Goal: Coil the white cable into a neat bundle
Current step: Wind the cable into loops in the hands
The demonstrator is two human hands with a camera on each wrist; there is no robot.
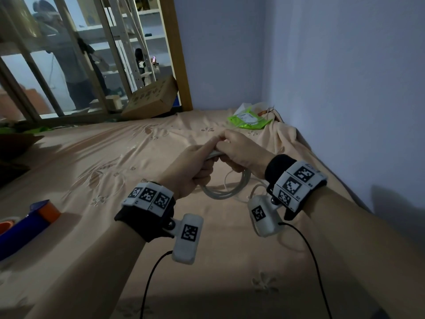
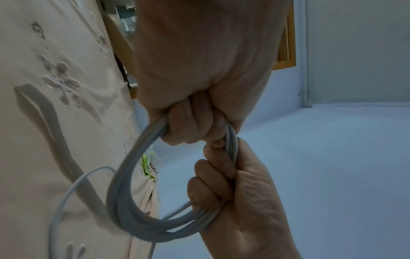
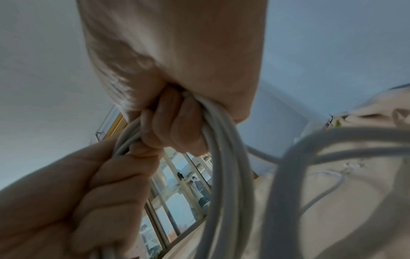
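The white cable (image 1: 222, 191) hangs as a coil of several loops above the peach bed sheet (image 1: 115, 171). My left hand (image 1: 195, 164) grips the top of the coil, its index finger stretched toward my right hand (image 1: 239, 150), which grips the same bundle right beside it. In the left wrist view the left hand (image 2: 190, 126) has its fingers curled round the cable (image 2: 124, 175), and the right hand (image 2: 230, 182) clasps the loops just below. A loose strand (image 2: 64, 196) trails off onto the sheet. In the right wrist view the right hand (image 3: 175, 126) wraps round the cable (image 3: 226, 175), the left hand (image 3: 88, 192) beside it.
A green packet (image 1: 249, 119) lies in the far right corner by the wall (image 1: 345, 88). Orange and blue tape rolls (image 1: 34, 217) sit at the left edge. A cardboard box (image 1: 151, 97) leans against the wooden frame behind the bed.
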